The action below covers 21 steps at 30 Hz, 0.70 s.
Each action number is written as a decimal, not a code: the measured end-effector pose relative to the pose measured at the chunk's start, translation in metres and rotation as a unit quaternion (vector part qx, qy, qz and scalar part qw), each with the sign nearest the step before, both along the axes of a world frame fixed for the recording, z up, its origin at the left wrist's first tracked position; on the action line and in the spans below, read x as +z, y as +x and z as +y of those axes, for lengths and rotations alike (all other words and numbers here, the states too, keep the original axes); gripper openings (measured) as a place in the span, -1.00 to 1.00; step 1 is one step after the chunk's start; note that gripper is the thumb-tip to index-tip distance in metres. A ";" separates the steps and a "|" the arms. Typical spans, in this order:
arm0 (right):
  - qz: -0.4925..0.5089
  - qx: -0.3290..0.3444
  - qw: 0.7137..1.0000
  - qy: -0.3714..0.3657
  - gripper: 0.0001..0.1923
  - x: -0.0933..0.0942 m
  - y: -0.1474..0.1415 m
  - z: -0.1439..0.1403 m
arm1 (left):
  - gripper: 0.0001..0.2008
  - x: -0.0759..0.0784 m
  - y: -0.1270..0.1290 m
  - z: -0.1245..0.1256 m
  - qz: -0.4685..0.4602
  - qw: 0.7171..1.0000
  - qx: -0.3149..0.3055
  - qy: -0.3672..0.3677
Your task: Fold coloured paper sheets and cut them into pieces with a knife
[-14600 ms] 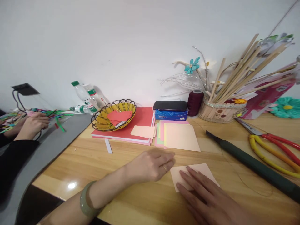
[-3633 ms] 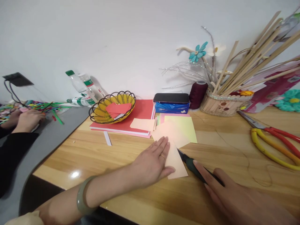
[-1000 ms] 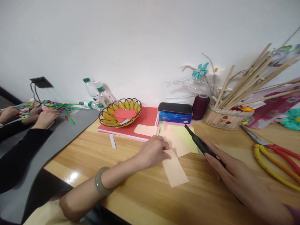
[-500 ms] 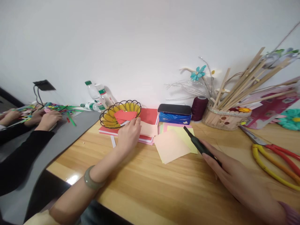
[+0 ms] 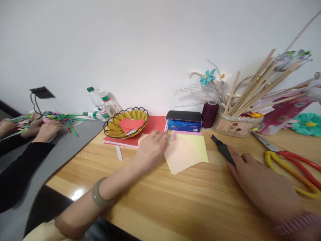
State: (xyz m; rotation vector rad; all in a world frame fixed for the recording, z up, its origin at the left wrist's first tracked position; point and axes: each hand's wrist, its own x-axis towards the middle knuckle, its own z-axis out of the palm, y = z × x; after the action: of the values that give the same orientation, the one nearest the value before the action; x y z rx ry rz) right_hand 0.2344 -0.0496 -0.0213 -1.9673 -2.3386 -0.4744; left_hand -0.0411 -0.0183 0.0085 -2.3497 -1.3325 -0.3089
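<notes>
My left hand [image 5: 153, 147], a grey-green bangle on its wrist, reaches over the papers between the basket and the peach square. Motion blurs its fingers, so I cannot tell whether they hold anything. Just right of it, a peach paper square [image 5: 182, 155] overlaps a yellow paper square [image 5: 194, 142]. Low over the tabletop on the right, my right hand [image 5: 258, 179] is closed around a slim dark green tool with a flat black tip [image 5: 224, 150]. The yellow wire basket [image 5: 110, 129] holds red paper pieces [image 5: 131, 124] and stands on red sheets [image 5: 157, 123].
Large scissors [image 5: 283, 152] with red and yellow handles lie beside my right hand. Along the wall are a phone [image 5: 184, 116] on a blue pack [image 5: 184, 125], a maroon thread spool [image 5: 209, 115], a stick-filled wooden planter [image 5: 229, 125] and bottles [image 5: 107, 102]. Another person's hands [image 5: 48, 130] work at the left.
My left hand has moved right, away from the basket toward the paper squares. My right hand, still with the dark green tool, has shifted right and lower. The view has turned slightly.
</notes>
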 end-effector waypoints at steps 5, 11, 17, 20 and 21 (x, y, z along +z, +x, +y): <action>0.006 0.025 0.999 0.048 -0.53 -0.004 0.004 0.002 | -0.70 -0.019 0.032 -0.022 0.001 0.983 -0.101 -0.152; 0.024 0.053 0.995 0.079 -0.51 0.003 0.003 0.004 | -0.81 -0.021 0.036 -0.011 -0.096 0.968 -0.071 -0.222; 0.094 0.140 0.984 0.063 -0.56 -0.002 -0.007 0.003 | -0.80 -0.021 0.028 0.002 -0.226 0.938 -0.088 -0.248; 0.130 0.168 0.976 0.050 -0.56 -0.008 -0.011 0.002 | -0.87 -0.022 0.029 0.005 -0.351 0.885 -0.140 -0.271; 0.137 0.176 0.974 0.047 -0.55 -0.009 -0.013 0.002 | -0.86 -0.022 0.029 0.006 -0.377 0.868 -0.161 -0.280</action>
State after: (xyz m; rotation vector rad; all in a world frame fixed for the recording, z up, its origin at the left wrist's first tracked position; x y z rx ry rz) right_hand 0.2214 -0.0478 -0.0301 -1.4258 -2.3608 -0.2620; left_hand -0.0125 -0.0125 -0.0131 -3.1237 -1.4733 -1.1896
